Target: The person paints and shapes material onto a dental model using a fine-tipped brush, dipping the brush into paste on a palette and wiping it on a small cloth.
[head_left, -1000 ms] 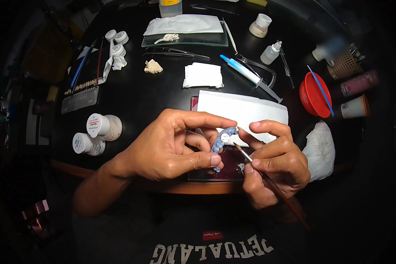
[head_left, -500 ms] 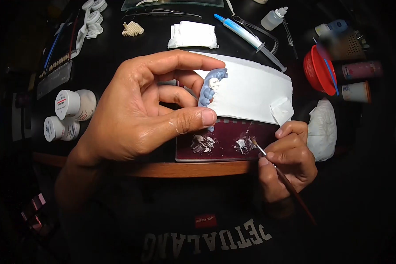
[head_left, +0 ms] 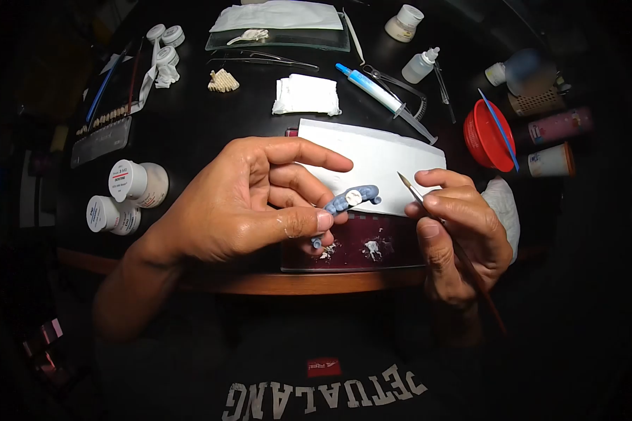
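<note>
My left hand (head_left: 253,200) pinches a blue-grey dental model (head_left: 340,203) between thumb and fingers, its index finger stretched out above. One tooth (head_left: 354,198) on the model is white. In my right hand (head_left: 467,228) is a thin brush (head_left: 463,259) with a dark red handle, its tip pointing up and left, apart from the model. Below the hands lies a dark red palette (head_left: 344,259) with smears of white paste (head_left: 373,248). A white paper sheet (head_left: 372,156) covers the palette's back part.
Two lidded jars (head_left: 130,184) stand at left. Behind are a folded tissue (head_left: 306,95), a syringe (head_left: 379,95), tweezers (head_left: 274,62) and a glass slab (head_left: 295,41). At right are a red bowl (head_left: 481,137), a cup (head_left: 549,161) and crumpled white material (head_left: 500,207).
The brush has left the paste on the palette and risen. The model has tilted flatter, and my left index finger has come off it. The view has shifted back to show more of the table.
</note>
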